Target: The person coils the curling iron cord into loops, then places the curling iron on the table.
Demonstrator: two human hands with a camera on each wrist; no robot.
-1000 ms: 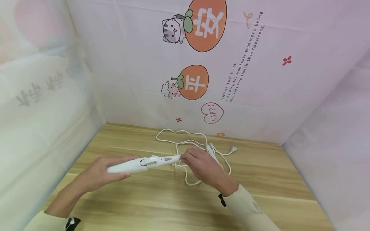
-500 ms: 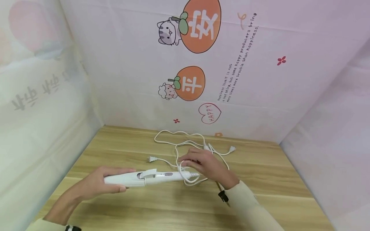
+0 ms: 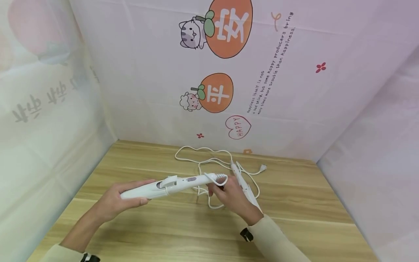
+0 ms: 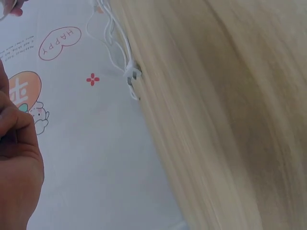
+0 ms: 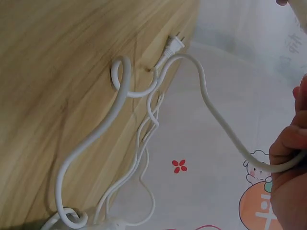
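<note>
A white hair curling iron (image 3: 183,184), with a lever and a grey button on its side, is held above the table. My left hand (image 3: 112,200) grips its wide end between thumb and fingers. At the narrow end, my right hand (image 3: 234,196) holds the white cord (image 5: 220,122), which loops over the handle and runs into the curled fingers in the right wrist view. Only part of the left hand (image 4: 17,177) shows at the edge of the left wrist view. A second similar white iron (image 3: 239,176) lies on the table, partly behind the right hand.
Loose cord (image 3: 190,160) curves over the back of the wooden table (image 3: 183,233). One plug (image 3: 263,168) lies at the back right, and a two-pin plug (image 5: 173,45) shows in the right wrist view. Printed cloth walls (image 3: 147,91) stand around the table.
The iron's cord end dipped, then rose again. My right hand went from the handle end to lifting the cord over it, and now holds the cord beneath that end. My left hand keeps its grip.
</note>
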